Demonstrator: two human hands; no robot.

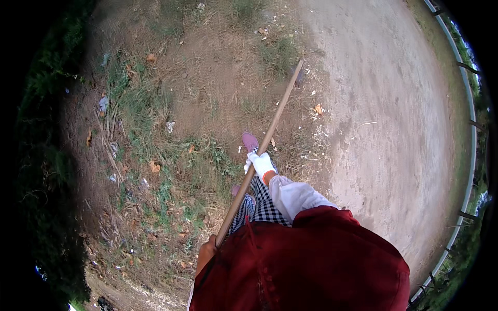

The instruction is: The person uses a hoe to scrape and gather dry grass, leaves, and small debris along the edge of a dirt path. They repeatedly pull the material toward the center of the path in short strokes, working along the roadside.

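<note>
A long wooden handle (281, 109) slants across the view, from beside my waist up to the edge of the dry grass. Around its middle closes my right hand (260, 165), in a white knit glove with an orange cuff. My left hand (207, 250), bare, grips the lower part of the handle near my hip; the red vest (307, 264) partly hides it. At the far end something dark and bluish (298, 77) shows by the ground, too blurred to tell whether it is a tool head. Below the handle are my checked trousers (268, 200) and a pink shoe (249, 140).
Dry grass with green weeds (148, 101), fallen leaves (155, 167) and scraps of litter (104, 103) covers the ground ahead and left. A pale dirt road (389, 116) runs along the right, with a rail (472, 116) beyond. Dark bushes (46, 155) line the far left.
</note>
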